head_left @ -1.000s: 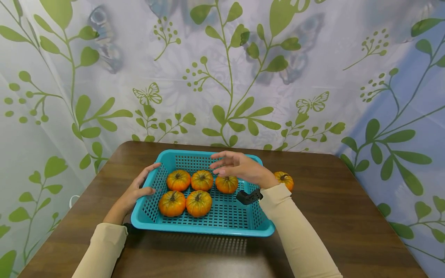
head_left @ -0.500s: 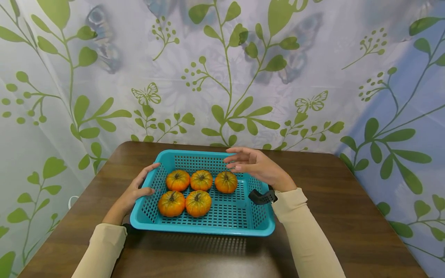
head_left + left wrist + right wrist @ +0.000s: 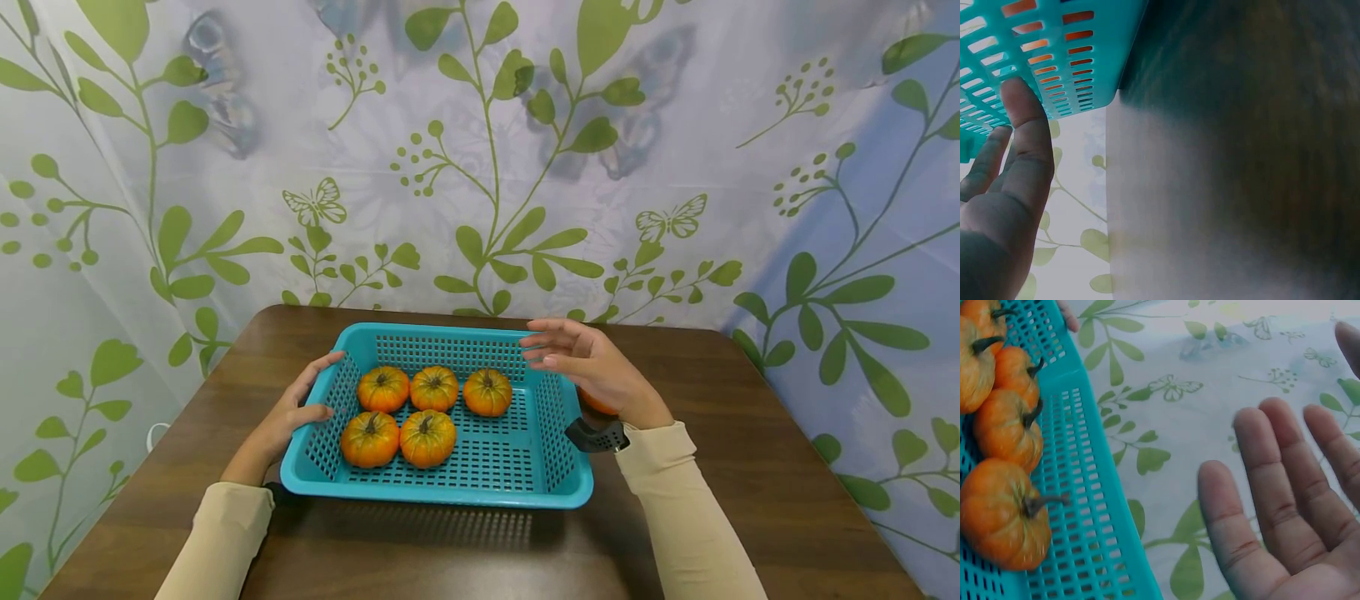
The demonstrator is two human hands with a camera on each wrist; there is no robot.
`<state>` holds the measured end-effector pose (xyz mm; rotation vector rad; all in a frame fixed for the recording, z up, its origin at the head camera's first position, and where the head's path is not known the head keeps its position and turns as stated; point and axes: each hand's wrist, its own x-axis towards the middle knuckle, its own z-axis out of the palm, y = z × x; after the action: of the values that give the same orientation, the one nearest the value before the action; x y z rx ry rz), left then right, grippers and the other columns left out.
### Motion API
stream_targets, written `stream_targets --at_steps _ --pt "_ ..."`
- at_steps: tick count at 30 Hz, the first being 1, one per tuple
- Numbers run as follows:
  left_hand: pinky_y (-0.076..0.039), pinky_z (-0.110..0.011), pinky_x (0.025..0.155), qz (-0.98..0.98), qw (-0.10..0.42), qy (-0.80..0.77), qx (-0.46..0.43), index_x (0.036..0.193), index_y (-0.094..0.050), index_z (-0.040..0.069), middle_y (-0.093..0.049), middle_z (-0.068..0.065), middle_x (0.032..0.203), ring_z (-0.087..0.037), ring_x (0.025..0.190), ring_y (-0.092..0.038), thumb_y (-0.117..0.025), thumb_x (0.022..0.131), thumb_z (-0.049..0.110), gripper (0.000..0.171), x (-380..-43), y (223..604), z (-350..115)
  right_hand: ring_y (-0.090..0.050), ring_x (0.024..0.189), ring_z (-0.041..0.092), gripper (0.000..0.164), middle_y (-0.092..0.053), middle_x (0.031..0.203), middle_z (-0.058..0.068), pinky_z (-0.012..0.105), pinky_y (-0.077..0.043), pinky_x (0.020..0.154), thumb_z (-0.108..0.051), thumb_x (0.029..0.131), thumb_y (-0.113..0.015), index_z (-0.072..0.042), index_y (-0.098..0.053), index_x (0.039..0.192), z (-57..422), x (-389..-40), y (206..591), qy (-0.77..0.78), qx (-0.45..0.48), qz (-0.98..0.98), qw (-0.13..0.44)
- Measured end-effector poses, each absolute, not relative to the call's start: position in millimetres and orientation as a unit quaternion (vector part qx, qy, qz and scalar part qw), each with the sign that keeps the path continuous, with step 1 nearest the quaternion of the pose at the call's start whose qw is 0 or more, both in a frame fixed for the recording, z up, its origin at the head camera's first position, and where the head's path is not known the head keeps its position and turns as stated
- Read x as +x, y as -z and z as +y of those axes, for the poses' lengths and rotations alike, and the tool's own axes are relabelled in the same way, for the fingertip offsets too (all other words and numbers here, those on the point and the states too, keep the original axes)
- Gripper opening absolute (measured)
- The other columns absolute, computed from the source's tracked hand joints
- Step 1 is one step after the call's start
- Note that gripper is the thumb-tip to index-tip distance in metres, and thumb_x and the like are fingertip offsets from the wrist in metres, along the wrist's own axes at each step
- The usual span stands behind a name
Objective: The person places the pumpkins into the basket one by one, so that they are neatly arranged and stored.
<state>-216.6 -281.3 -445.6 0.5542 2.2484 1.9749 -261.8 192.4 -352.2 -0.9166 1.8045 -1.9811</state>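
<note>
A turquoise plastic basket (image 3: 435,497) with slotted walls rests on the table. Several small orange-green pumpkins (image 3: 427,439) sit inside it, towards its left and middle. My left hand (image 3: 281,421) holds the basket's left rim; in the left wrist view, fingers (image 3: 1022,103) lie against the outer slotted wall. My right hand (image 3: 592,367) hovers at the basket's right back corner with nothing in it. Its fingers (image 3: 1263,462) are apart and loosely extended in the right wrist view. Outside the basket, partly hidden below this hand, is another orange pumpkin (image 3: 597,402).
The dark brown wooden table (image 3: 750,467) extends around the basket on all sides. Behind it hangs a pale curtain (image 3: 480,167) printed with green leaves and butterflies. A black wrist strap (image 3: 597,436) is on my right wrist.
My right hand has moved right, from above the pumpkins in the basket to its right back corner. The left hand and the basketed pumpkins have stayed in place.
</note>
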Motion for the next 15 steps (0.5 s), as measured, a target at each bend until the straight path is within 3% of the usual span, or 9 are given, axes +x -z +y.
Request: stream_targets --at_steps 6,10,15 --pt "-0.058 -0.034 0.091 0.74 0.046 -0.647 0.181 0.167 -0.033 0.026 -0.017 -0.035 0.169 -0.062 0.137 -0.038 -0.053 0.095 0.003 0.078 -216.5 445.4 -281.3 -0.07 0.121 0.02 0.043 -0.072 0.132 0.002 0.035 -0.055 0.106 0.009 0.105 -0.056 -0.015 -0.068 0.139 208.3 -259.3 358.6 0.711 -0.314 0.622 0.097" --pt "-0.058 -0.035 0.091 0.74 0.047 -0.647 0.18 0.166 -0.034 0.027 -0.017 -0.034 0.169 -0.061 0.137 -0.039 -0.053 0.095 0.003 0.077 -216.3 445.4 -281.0 -0.07 0.122 0.021 0.041 -0.072 0.133 0.004 0.036 -0.054 0.107 0.012 0.106 -0.053 -0.003 -0.063 0.143 218.6 -255.5 361.8 0.736 -0.304 0.602 0.064" --pt "-0.058 -0.036 0.091 0.74 0.048 -0.648 0.177 0.166 -0.035 0.028 -0.017 -0.033 0.169 -0.061 0.137 -0.039 -0.054 0.095 0.003 0.077 -215.9 444.9 -280.6 -0.07 0.122 0.019 0.04 -0.073 0.131 0.005 0.034 -0.055 0.105 0.013 0.105 -0.053 -0.001 -0.064 0.141 229.2 -250.5 367.7 0.76 -0.282 0.586 0.008"
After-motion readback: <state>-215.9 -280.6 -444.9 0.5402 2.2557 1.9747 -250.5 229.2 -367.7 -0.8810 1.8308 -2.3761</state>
